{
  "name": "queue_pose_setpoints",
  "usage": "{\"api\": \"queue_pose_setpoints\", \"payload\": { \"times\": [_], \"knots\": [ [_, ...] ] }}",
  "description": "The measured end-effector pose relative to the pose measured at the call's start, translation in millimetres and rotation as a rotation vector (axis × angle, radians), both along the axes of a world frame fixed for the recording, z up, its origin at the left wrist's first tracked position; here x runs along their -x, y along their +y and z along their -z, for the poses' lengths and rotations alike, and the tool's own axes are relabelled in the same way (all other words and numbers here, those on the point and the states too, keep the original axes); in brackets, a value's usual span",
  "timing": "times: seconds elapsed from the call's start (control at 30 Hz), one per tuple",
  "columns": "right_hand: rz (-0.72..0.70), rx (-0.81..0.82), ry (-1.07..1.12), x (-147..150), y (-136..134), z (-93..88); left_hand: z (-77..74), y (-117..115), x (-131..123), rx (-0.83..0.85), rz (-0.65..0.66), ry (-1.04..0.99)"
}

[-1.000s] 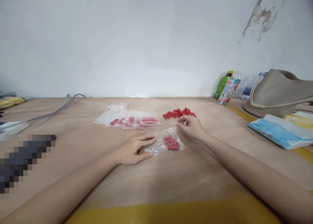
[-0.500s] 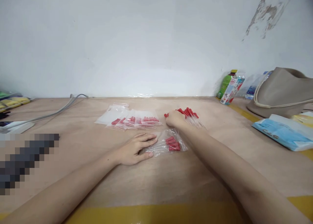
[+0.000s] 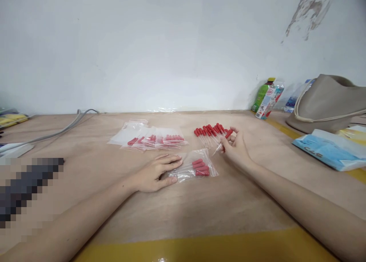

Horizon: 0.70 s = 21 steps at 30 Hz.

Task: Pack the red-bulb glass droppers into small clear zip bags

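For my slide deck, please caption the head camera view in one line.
Left hand rests at the edge of a clear bag of red-topped droppers; right hand holds another dropper beside the loose pile.

The clear bag [image 3: 205, 155] lay flat, its red-bulbed droppers [image 3: 202, 168] side by side, bulbs toward its right end. Behind the bag, loose droppers [image 3: 208, 131] lay fanned; near its far right corner, one dropper [image 3: 228, 134] was held tilted, bulb uppermost.

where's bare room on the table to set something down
Bare table lies between the forearms, from the clear bag to the yellow tape, and between the right hand and the blue packet. Crowded: farther back, red-topped droppers, and overlapping bags left of them.
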State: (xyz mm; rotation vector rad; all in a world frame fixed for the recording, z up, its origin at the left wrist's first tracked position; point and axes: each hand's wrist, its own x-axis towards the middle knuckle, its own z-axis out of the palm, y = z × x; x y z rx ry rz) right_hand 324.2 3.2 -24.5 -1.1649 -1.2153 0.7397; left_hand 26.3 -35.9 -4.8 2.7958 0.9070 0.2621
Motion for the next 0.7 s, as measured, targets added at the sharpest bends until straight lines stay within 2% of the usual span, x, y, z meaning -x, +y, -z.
{"api": "queue_pose_setpoints", "payload": {
  "times": [0.17, 0.27, 0.4, 0.53, 0.63, 0.7],
  "knots": [
    [-0.059, 0.073, 0.132, 17.0, -10.2, -1.2, 0.8, 0.4, -0.2, -0.004, 0.006, -0.014],
    [-0.114, 0.100, 0.138, 23.1, -16.6, -1.8, 1.7, 0.5, -0.5, -0.001, 0.003, -0.019],
    [-0.137, 0.111, 0.136, 21.8, -23.4, 0.2, 1.7, -0.3, -1.0, 0.003, 0.006, -0.035],
    [-0.152, 0.121, 0.290, 17.2, -22.6, 2.2, 1.5, -0.5, -0.9, -0.005, 0.002, -0.015],
    [-0.165, 0.200, 0.366, 14.3, -21.1, 2.5, 1.5, -0.7, -0.8, -0.008, 0.003, -0.015],
    [-0.191, 0.256, 0.309, 11.7, -21.6, 2.3, 1.1, -1.3, -0.9, -0.008, -0.002, -0.021]
  ]
}}
